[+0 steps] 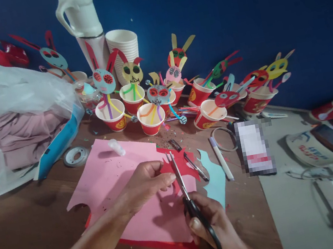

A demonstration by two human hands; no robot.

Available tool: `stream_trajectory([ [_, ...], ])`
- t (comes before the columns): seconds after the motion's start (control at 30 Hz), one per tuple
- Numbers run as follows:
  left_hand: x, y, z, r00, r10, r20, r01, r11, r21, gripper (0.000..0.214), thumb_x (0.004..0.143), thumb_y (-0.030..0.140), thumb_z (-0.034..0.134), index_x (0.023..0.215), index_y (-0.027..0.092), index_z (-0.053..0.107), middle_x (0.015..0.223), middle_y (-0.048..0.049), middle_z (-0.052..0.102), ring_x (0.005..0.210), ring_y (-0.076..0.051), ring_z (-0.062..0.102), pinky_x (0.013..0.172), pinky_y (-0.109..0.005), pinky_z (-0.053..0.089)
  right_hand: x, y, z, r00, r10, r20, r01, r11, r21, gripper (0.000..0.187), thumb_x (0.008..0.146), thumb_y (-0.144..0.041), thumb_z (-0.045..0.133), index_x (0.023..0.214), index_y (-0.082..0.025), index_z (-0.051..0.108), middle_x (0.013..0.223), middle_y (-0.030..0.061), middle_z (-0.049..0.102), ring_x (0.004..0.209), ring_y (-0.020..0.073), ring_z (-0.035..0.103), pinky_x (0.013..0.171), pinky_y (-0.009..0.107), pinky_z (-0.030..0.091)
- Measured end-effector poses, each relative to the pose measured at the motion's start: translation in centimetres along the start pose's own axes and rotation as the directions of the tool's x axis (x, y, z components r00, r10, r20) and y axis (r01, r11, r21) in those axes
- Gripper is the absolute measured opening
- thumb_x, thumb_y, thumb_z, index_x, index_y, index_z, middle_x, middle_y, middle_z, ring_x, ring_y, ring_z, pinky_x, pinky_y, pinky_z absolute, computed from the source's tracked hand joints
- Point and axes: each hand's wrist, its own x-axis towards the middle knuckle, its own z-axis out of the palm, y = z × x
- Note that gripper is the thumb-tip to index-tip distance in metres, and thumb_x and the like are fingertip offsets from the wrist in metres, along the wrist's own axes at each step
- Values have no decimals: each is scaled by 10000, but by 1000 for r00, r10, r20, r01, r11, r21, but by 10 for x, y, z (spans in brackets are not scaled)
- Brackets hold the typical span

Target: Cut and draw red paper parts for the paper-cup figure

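Note:
My left hand is closed in a pinch above the pink paper sheet. Its thumb and fingertips are at the left edge of a jagged piece of red paper. Black-handled scissors are gripped in my right hand, fingers wrapped around the handles. Their narrow blades point away from me, slightly parted at the tips, in front of the red paper. How much of that paper is held and how much lies on the table is hard to tell. To the right lie a black pen and a light blue paper offcut.
Several red paper cups with paper-faced figures stand along the back. Behind them are a white jug and stacked cups. A plastic bag and tape roll lie left; a marker and phone right.

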Motion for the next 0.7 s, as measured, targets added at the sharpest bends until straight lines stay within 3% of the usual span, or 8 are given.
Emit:
stream_trajectory([
  [0.3,0,1,0,996,-16,-87,23,997,76,123,685,244,565,701,137,624,610,-7,628,601,-124,556,585,-240,394,-1,2,3,999,7,44,-10,997,71,526,668,-608,648,947,-168,579,632,-28,484,448,74,424,417,193,345],
  [0.7,1,1,-1,998,-55,-39,58,996,75,103,658,216,568,682,139,632,628,-8,637,618,-129,561,579,-231,392,0,1,0,998,-3,70,1,1000,26,446,706,-521,650,986,-184,565,699,-16,477,523,93,432,475,211,363],
])
